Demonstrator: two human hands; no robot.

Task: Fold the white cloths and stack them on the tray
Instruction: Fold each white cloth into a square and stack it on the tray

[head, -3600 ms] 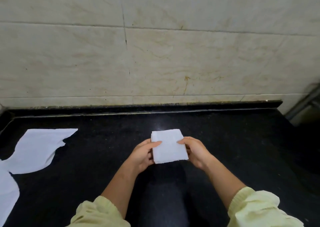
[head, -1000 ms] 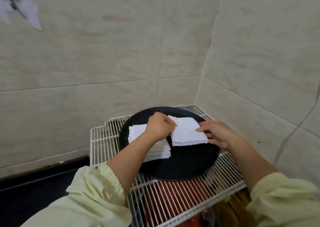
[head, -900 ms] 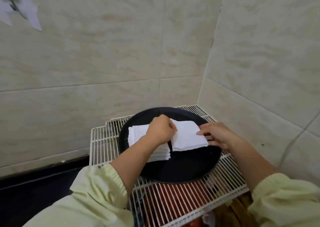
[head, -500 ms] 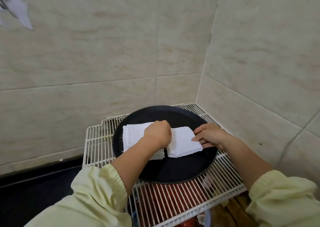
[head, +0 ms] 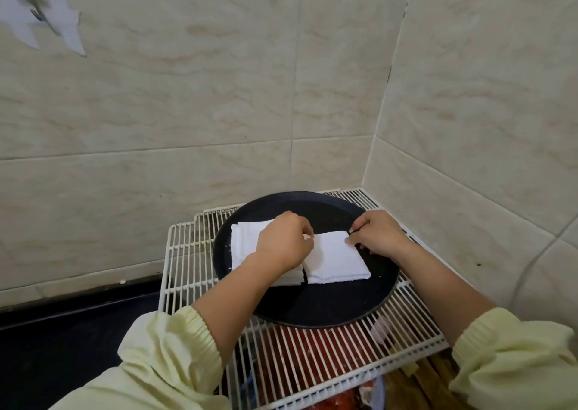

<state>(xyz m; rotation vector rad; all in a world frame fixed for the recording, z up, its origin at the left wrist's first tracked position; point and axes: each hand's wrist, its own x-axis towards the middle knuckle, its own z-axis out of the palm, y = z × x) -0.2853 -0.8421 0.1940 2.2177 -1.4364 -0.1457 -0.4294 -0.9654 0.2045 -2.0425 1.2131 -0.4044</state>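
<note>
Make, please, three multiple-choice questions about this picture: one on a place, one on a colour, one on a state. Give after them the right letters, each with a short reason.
1. The black tray rests on:
A a wooden table; B the white wire rack; C the floor.

2. The sleeves are:
A pale yellow; B dark blue; C red.

3. The single cloth beside the stack is:
A crumpled; B spread open; C folded flat.

Answers:
1 B, the rack's wires show all around the tray's rim.
2 A, both cuffs are pale yellow.
3 C, it lies on the tray as a neat rectangle.
</note>
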